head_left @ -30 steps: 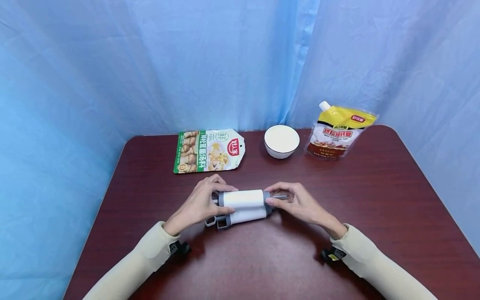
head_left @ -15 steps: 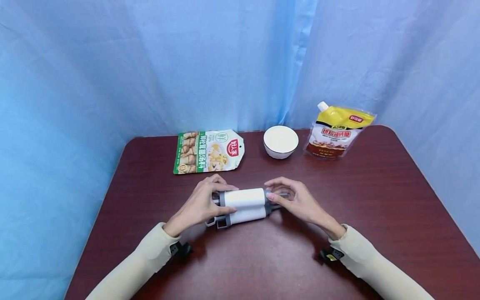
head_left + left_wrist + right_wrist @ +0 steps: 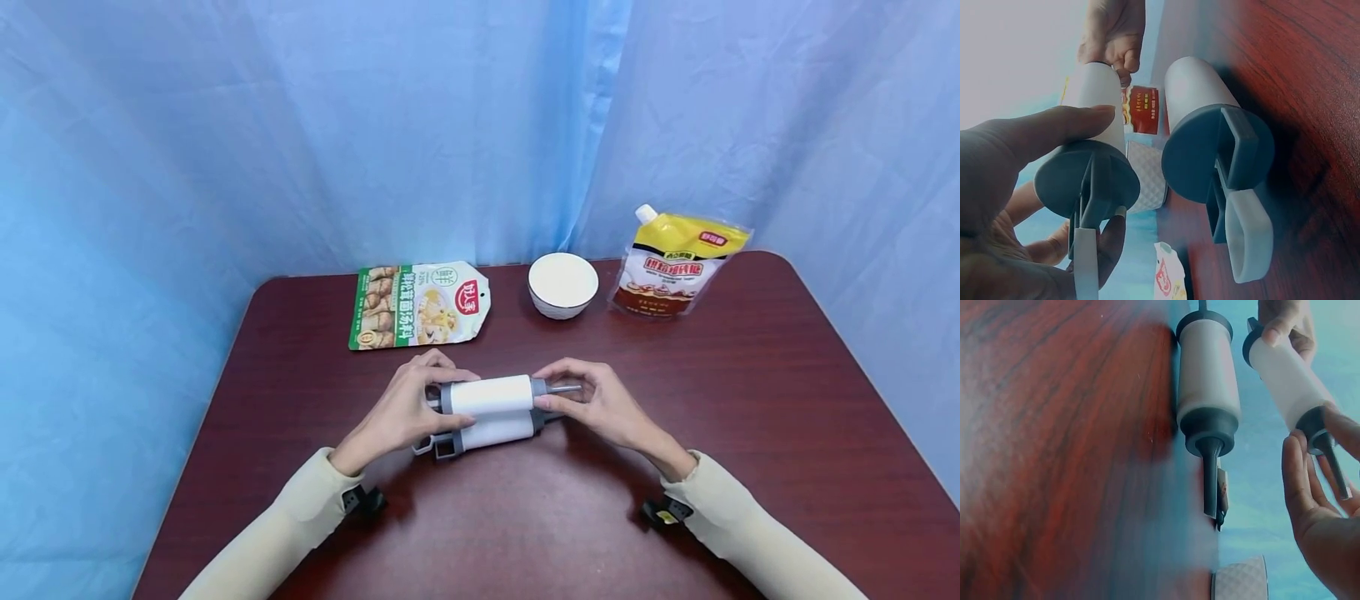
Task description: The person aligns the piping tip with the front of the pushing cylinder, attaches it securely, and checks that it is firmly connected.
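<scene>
My left hand [image 3: 408,408] grips the handle end of a white hand pump [image 3: 491,393] with grey end caps, thumb on its body. At the other end, the thumb and fingers of my right hand [image 3: 603,408] pinch the grey collar. From that collar a thin grey nozzle [image 3: 1334,470] sticks out. In both wrist views the held pump is raised off the table. A second, matching hand pump [image 3: 1209,369] lies on the table on the near side of it, its nozzle pointing right. Its grey and white looped handle [image 3: 1249,234] shows in the left wrist view.
Behind the hands, a green and white food packet [image 3: 420,306] lies flat at the back left. A white bowl [image 3: 562,283] stands beside it. At the back right leans a spouted pouch [image 3: 675,265]. Blue curtains [image 3: 435,125] hang along the table's [image 3: 750,400] far edge.
The right hand's fingers lifted from the collar half a second ago and are back on it now. The held pump's nozzle end has risen slightly. The left hand keeps its grip.
</scene>
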`<state>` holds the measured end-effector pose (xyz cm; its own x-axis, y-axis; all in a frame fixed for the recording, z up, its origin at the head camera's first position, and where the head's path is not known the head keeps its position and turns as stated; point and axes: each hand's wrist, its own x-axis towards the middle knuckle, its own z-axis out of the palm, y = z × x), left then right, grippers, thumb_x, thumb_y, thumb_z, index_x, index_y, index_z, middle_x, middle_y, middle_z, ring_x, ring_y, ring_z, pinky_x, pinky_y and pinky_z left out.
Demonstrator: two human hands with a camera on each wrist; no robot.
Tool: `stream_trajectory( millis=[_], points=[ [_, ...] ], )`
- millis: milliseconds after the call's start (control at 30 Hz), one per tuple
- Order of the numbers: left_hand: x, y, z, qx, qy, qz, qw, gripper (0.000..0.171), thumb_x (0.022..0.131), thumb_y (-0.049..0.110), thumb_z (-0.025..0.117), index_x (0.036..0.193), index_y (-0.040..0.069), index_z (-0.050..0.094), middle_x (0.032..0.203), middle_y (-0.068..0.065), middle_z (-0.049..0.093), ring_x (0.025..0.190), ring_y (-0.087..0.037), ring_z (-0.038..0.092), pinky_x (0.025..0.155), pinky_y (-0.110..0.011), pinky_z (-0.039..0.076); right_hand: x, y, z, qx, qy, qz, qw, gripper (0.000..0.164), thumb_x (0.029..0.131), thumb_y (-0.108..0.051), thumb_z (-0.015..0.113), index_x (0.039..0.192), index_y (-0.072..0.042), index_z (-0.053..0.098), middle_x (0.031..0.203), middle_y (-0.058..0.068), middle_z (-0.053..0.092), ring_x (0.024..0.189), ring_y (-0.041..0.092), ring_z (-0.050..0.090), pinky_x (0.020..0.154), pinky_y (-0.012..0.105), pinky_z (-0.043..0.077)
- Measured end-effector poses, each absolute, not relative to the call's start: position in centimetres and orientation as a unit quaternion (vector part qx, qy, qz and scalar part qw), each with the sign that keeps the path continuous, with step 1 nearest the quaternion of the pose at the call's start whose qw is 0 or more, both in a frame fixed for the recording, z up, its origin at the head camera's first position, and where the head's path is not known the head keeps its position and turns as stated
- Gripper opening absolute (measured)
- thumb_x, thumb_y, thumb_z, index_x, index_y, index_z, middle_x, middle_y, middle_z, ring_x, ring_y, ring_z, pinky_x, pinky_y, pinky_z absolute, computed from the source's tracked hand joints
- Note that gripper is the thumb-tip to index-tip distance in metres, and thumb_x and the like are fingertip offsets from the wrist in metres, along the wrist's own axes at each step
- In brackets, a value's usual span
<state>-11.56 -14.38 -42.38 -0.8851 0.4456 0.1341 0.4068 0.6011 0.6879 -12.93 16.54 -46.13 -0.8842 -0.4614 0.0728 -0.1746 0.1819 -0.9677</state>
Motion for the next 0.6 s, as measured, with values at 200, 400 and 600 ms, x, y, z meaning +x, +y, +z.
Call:
stream_trajectory(
  millis=[200, 400, 600],
  points=[
    [-11.38, -13.96, -42.48, 0.241, 0.894, 0.377, 0.021, 0.046, 0.073, 0.027, 0.096, 0.116, 0.027, 0.08, 0.104, 0.004, 0.062, 0.103, -0.014, 0.056, 0.102, -0.047, 0.039, -12.8, 16.42, -45.95, -0.178, 0.772, -0.597, 0.127, 0.017, 0.101, -0.021, 0.07, 0.112, -0.009, 0.074, 0.11, 0.014, 0.074, 0.088, 0.016, 0.077, 0.08, 0.034, 0.064],
    [-11.37, -13.68, -42.86, 0.237, 0.894, 0.379, 0.03, 0.045, 0.074, 0.028, 0.096, 0.116, 0.026, 0.08, 0.104, 0.004, 0.062, 0.102, -0.013, 0.056, 0.1, -0.043, 0.04, -12.93, 16.34, -45.9, -0.184, 0.78, -0.591, 0.096, 0.021, 0.098, -0.018, 0.073, 0.118, -0.011, 0.071, 0.115, 0.009, 0.074, 0.093, 0.014, 0.076, 0.082, 0.027, 0.061],
    [-11.52, -13.69, -42.95, 0.238, 0.893, 0.383, 0.018, 0.047, 0.073, 0.027, 0.096, 0.117, 0.025, 0.08, 0.103, 0.003, 0.063, 0.102, -0.014, 0.057, 0.099, -0.043, 0.04, -12.9, 16.77, -45.78, -0.207, 0.769, -0.594, 0.108, 0.033, 0.092, -0.016, 0.08, 0.123, -0.013, 0.069, 0.124, 0.009, 0.07, 0.106, 0.015, 0.073, 0.091, 0.028, 0.061]
  ],
)
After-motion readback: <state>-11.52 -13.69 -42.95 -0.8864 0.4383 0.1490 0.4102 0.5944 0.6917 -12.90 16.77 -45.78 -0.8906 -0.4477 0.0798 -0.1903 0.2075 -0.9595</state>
